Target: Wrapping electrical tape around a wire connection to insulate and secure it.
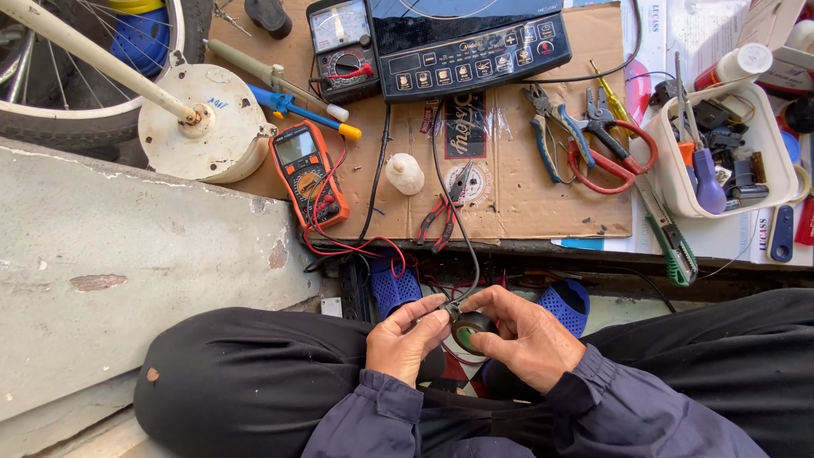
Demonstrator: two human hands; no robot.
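Hands: the left hand [405, 339] and right hand [526, 335] meet over the lap, near edge, a tape roll [471, 329] between them, touching both.
Cable: a cable [454, 212] runs from the hands away to the far cooktop [471, 47].
Cardboard [517, 203]: beyond the knees; a multimeter [309, 174] at its left, small pliers [443, 208] mid, scissors [615, 144] right.
Tub [763, 140]: far right, apparently holding screwdrivers.
Motor [203, 123]: far left, just beside the multimeter.
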